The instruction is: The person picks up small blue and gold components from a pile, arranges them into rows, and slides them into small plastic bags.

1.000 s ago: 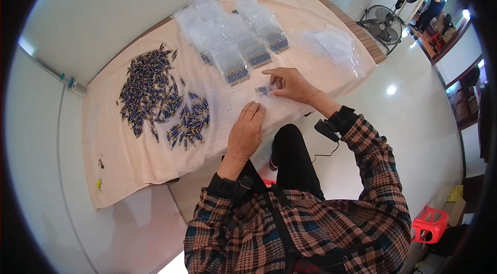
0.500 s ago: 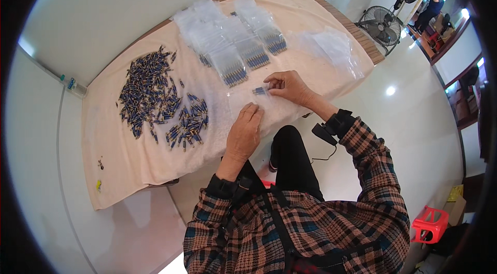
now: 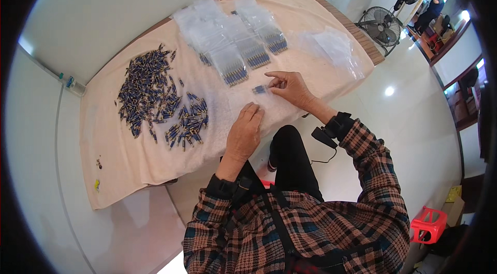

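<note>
Near the table's front edge, a small clear plastic bag [image 3: 265, 89] lies on the cloth with a few short blue and brass-coloured plug-like parts [image 3: 258, 89] at its left end. My right hand [image 3: 291, 90] pinches the bag's right side, its index finger raised away from the pinch. My left hand [image 3: 245, 131] rests on the cloth just below the bag, fingers stretched out and close together, holding nothing that I can see. Beyond both hands lie filled clear bags [image 3: 234, 69], each with a row of the same blue parts.
A large heap of loose blue parts [image 3: 147, 85] covers the table's left, with a smaller pile [image 3: 189, 124] nearer me. Flat clear bags [image 3: 334, 49] lie at the right on the cream cloth [image 3: 129, 170]. Beyond stand a floor fan [image 3: 382, 25] and a red stool [image 3: 429, 225].
My hands stay almost where they were. The right hand's fingers have shifted slightly at the bag, with the index finger a little more extended. The piles look the same.
</note>
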The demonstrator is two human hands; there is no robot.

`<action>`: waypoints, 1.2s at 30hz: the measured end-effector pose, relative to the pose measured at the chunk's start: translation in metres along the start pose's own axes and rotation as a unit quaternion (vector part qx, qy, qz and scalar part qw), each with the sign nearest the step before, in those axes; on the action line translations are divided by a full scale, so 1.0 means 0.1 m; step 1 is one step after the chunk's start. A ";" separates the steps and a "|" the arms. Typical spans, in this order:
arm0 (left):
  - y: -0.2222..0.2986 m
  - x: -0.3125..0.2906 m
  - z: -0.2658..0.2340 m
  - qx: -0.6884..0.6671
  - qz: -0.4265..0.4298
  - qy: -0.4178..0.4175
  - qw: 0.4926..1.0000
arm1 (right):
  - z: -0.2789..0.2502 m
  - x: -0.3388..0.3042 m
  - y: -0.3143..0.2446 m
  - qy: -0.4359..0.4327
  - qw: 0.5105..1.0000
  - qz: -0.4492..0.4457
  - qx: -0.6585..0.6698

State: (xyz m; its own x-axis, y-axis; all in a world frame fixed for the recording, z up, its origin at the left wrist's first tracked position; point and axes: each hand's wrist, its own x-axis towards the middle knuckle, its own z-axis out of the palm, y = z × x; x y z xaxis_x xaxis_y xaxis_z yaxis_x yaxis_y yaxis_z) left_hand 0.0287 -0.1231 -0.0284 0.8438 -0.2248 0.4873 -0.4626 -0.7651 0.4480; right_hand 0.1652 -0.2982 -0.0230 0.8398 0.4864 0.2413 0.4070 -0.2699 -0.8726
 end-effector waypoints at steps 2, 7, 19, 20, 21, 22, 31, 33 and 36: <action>0.00 0.00 0.00 0.001 0.001 -0.003 1.000 | 0.00 0.00 0.02 -0.001 1.000 0.000 0.002; -0.01 -0.01 0.00 -0.006 0.000 0.004 1.000 | 0.01 -0.01 -0.04 -0.008 1.000 -0.021 0.003; -0.03 -0.02 0.01 -0.011 0.000 0.005 1.000 | 0.01 0.05 0.00 -0.017 1.000 -0.022 -0.011; -0.03 -0.01 0.01 -0.011 0.000 0.005 1.000 | 0.01 0.06 0.00 -0.024 0.999 -0.018 -0.013; -0.03 -0.02 0.01 -0.012 -0.001 0.004 1.000 | 0.01 0.07 -0.01 -0.024 0.999 -0.020 -0.013; -0.03 -0.02 0.01 -0.012 -0.001 0.004 1.000 | 0.00 0.06 -0.01 -0.025 1.000 -0.007 -0.009; -0.02 0.00 0.00 -0.016 -0.008 0.004 1.000 | 0.07 0.13 0.07 -0.009 1.000 0.019 -0.014; -0.02 0.00 0.01 -0.017 0.001 0.015 1.000 | 0.10 0.12 0.08 -0.009 1.000 0.012 -0.025; -0.08 -0.04 0.05 -0.002 0.006 0.036 0.999 | 0.12 0.11 0.02 0.009 0.996 -0.015 -0.088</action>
State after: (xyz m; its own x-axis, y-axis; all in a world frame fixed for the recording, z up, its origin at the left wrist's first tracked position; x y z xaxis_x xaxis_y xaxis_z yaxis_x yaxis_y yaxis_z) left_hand 0.0307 -0.1194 -0.0373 0.8169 -0.1902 0.5445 -0.4737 -0.7597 0.4455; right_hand 0.1713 -0.2835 -0.0274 0.8316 0.4822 0.2754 0.4878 -0.3973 -0.7773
